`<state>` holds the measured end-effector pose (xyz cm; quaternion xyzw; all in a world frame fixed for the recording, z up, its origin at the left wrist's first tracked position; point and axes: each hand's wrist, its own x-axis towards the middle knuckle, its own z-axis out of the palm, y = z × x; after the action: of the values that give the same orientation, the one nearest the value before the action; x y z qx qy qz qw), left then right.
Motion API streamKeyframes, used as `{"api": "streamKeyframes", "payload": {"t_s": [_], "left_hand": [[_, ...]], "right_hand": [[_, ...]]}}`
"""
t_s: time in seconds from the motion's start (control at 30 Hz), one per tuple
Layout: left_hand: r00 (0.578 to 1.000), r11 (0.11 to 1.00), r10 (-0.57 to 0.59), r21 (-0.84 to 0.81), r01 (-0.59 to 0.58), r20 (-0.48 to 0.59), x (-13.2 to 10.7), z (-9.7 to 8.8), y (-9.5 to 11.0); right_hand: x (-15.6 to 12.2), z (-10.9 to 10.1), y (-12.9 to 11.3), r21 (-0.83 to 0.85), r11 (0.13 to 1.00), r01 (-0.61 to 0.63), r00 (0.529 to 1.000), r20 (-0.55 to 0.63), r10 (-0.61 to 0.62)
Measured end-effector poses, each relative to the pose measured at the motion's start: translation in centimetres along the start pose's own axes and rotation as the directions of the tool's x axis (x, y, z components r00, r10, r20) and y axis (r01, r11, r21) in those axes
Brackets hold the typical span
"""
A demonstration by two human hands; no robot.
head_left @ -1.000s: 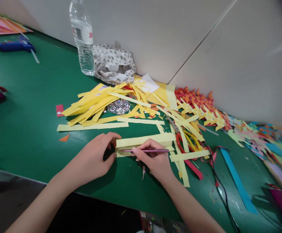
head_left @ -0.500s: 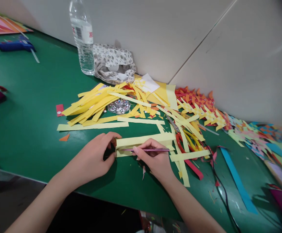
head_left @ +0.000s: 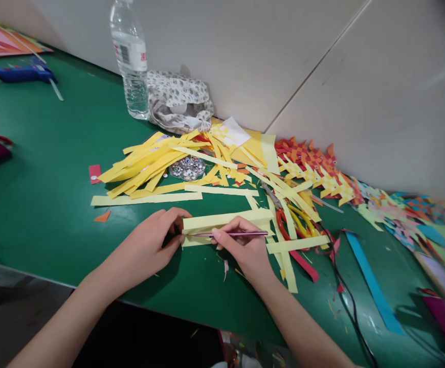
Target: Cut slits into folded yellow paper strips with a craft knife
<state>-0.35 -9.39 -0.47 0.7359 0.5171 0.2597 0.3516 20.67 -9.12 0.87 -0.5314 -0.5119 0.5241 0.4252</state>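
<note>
My left hand (head_left: 151, 243) has its thumb and fingers closed on the left end of a pale yellow paper strip (head_left: 222, 221), which looks folded lengthwise. In my right hand (head_left: 243, 248) is a slim purple tool (head_left: 251, 233) with a thin pointed end. It lies along the paper, its tip pointing left toward my left fingertips. My right fingers pinch it near its middle and hide part of the strip. Loose pale yellow strips (head_left: 146, 199) lie just behind the paper. To the right, red-handled pliers (head_left: 280, 220) and a yellow-handled tool (head_left: 303, 225) sit under more strips.
Behind my hands are a heap of yellow strips (head_left: 149, 166), a dish of googly eyes (head_left: 187, 167), a water bottle (head_left: 132, 71) and a floral pouch (head_left: 180, 97). A blue glue gun (head_left: 23, 73) lies far left. Woven paper fish (head_left: 310, 158), a blue strip (head_left: 374, 283) and a black cable (head_left: 349, 301) are right.
The purple tool's outer end has risen very slightly with my right hand. My left fingertips have drawn a little closer together. The rest stays put apart from a small view shift.
</note>
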Motion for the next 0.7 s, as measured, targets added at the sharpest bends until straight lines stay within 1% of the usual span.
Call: {"api": "streamKeyframes", "payload": {"t_s": [0.2, 0.33, 0.53, 0.7], "left_hand": [[1.000, 1.000, 0.002, 0.001, -0.002, 0.003, 0.2, 0.0, 0.1], [1.000, 1.000, -0.017, 0.012, 0.016, 0.008, 0.1, -0.1, 0.2], [1.000, 1.000, -0.021, 0.020, 0.021, 0.010, 0.2, -0.2, 0.3], [0.999, 1.000, -0.027, 0.011, 0.027, 0.018, 0.1, -0.2, 0.4]], "right_hand": [[0.1, -0.5, -0.1, 0.054, 0.998, 0.010, 1.000, -0.028, -0.008], [0.4, -1.4, 0.2, 0.058, 0.998, 0.031, 0.999, -0.033, -0.029], [0.9, -2.9, 0.6, 0.058, 0.996, 0.064, 0.995, -0.080, -0.060], [0.9, -2.8, 0.5, 0.080, 0.993, 0.092, 0.993, -0.083, -0.085]]}}
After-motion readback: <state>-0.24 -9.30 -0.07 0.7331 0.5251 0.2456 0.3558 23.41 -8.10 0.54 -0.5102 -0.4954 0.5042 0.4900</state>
